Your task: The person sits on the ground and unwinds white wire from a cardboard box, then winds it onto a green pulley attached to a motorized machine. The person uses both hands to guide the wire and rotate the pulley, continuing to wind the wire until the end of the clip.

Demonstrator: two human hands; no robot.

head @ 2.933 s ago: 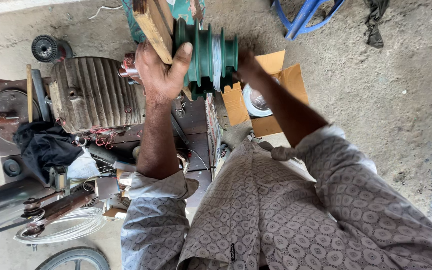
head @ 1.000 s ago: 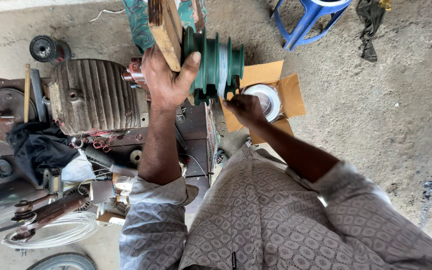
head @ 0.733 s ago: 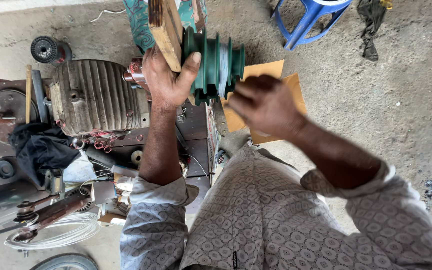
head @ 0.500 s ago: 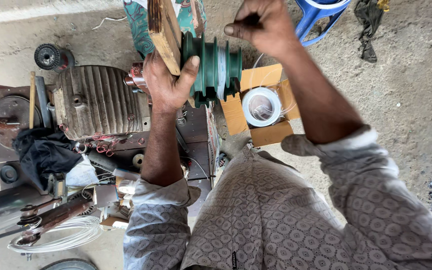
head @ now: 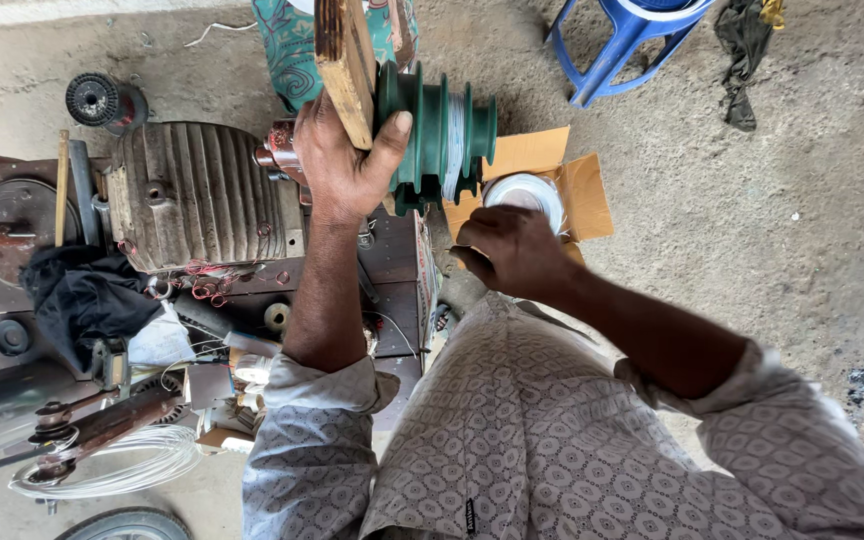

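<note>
My left hand (head: 344, 160) is clamped around the wooden block (head: 346, 62) and the green stepped pulley (head: 439, 130) at the top centre of the frame, thumb pressed flat on the pulley's nearest green flange. The pulley's grooves carry a band of pale wire. My right hand (head: 514, 250) sits just below and right of the pulley, fingers curled in and pinched together; I cannot tell what, if anything, they grip. Right behind that hand, a white spool (head: 524, 192) lies in an open cardboard box (head: 580, 186) on the concrete floor. To the left of my forearm rests a ribbed grey motor housing (head: 197, 195) with copper wires showing at its lower edge. A blue plastic stool (head: 624, 40) stands at the upper right.
</note>
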